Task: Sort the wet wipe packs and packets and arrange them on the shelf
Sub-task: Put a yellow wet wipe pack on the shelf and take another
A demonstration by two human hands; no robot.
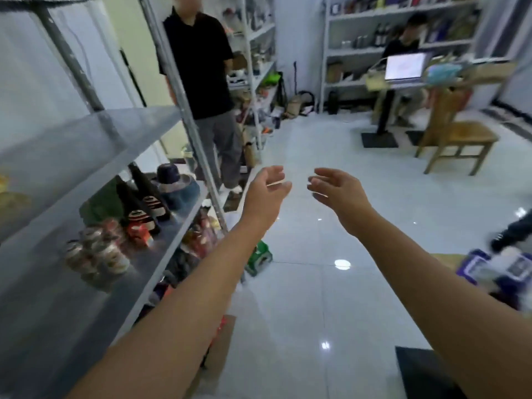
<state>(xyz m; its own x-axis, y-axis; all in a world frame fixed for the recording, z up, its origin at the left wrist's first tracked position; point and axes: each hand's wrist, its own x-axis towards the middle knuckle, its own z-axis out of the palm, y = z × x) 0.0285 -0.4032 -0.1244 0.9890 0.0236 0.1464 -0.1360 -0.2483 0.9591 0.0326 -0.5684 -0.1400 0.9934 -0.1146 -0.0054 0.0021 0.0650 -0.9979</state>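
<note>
**Head view: left hand (pixel 266 191) and right hand (pixel 336 188) spread and empty beside grey metal shelf (pixel 86 133)**

Shows both hands held out over the glossy white tiled floor (pixel 316 298), palms turned toward each other, fingers loosely curved and spread, gripping nothing. Keeps the two apart, with floor visible in the gap between the fingertips. Places the left hand just off the shelf's front upright, the right hand further out over open floor.

Sets blurred purple-and-white packs (pixel 483 264) low at the right edge, well apart from both hands and across the floor from the shelf; too smeared to read any print.

Carries, on the shelf's middle board, dark glass bottles with red-and-white labels (pixel 144 197) standing upright, and nearer the camera a cluster of small round jars (pixel 95 254). Puts a green-and-white carton (pixel 260 256) on the floor at the shelf's foot.

Includes a standing person in a black shirt and grey trousers (pixel 198 61) behind the shelf's upright. Farther back, seats a second person (pixel 403 38) behind an open silver laptop (pixel 404 66), with a plain wooden chair (pixel 457 139) near it.
</note>
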